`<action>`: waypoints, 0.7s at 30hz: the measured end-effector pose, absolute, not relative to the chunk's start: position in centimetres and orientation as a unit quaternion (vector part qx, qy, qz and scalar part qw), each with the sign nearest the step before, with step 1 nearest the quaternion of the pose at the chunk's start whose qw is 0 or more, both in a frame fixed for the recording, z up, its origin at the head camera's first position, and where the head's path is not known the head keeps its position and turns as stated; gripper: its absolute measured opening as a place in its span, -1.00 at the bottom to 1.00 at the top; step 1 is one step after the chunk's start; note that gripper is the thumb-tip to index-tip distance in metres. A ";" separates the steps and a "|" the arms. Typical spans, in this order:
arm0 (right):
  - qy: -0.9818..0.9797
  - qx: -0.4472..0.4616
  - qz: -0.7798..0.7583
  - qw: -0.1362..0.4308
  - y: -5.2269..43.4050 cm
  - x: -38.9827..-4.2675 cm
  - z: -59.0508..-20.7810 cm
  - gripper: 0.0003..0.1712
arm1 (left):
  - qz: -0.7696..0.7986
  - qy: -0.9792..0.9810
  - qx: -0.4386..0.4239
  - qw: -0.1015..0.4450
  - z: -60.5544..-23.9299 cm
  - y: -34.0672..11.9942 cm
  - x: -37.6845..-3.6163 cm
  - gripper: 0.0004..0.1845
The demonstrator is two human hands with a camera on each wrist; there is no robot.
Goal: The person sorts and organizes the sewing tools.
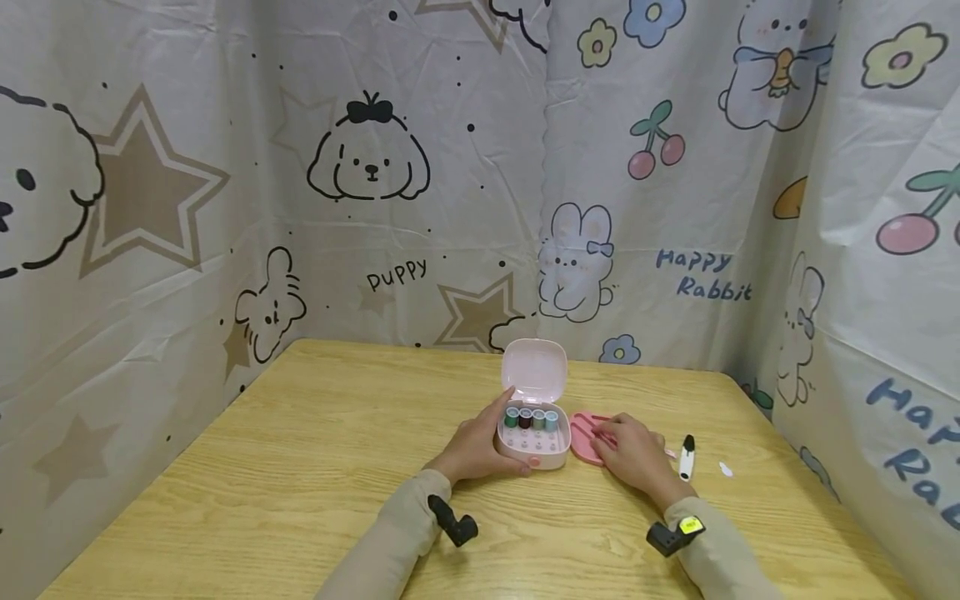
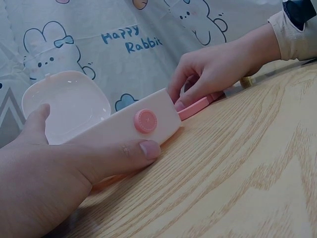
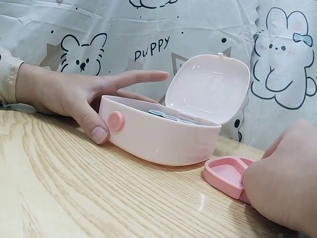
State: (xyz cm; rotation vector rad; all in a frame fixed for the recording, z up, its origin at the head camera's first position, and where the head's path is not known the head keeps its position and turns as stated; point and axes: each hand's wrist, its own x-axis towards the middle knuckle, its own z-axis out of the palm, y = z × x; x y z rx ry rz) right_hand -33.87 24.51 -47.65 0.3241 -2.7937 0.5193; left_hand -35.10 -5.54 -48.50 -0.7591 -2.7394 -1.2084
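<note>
A pale pink sewing box [image 1: 552,457] stands with its lid [image 1: 535,369] raised. Inside, several thread spools [image 1: 538,419] in green, dark red, grey-green and light blue fill the back row above rows of small pegs. My left hand [image 1: 476,446] grips the box's left side, thumb low on the front beside a round pink button [image 2: 145,121]. Right of the box lies a pink compartment tray [image 1: 582,442]. My right hand [image 1: 632,450] is over it with bent fingers reaching into it; whether the fingertips pinch anything is hidden.
A white tool with a black tip [image 1: 687,458] lies right of my right hand, with a small white piece [image 1: 725,469] beyond it. The wooden table [image 1: 360,417] meets printed curtains [image 1: 480,167] at the back and sides.
</note>
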 end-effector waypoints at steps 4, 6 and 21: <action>-0.968 0.110 0.179 0.140 24.5 -33.9 -47.8 -0.65 | -0.390 -0.887 -0.246 0.025 -48.7 -5.6 -35.2 0.41; -0.967 0.111 0.179 0.143 24.4 -33.9 -47.8 -0.65 | -0.390 -0.887 -0.247 0.026 -48.8 -5.6 -35.3 0.41; -0.962 0.121 0.176 0.169 24.4 -33.9 -47.7 -0.71 | -0.382 -0.889 -0.252 0.028 -48.9 -5.6 -35.6 0.39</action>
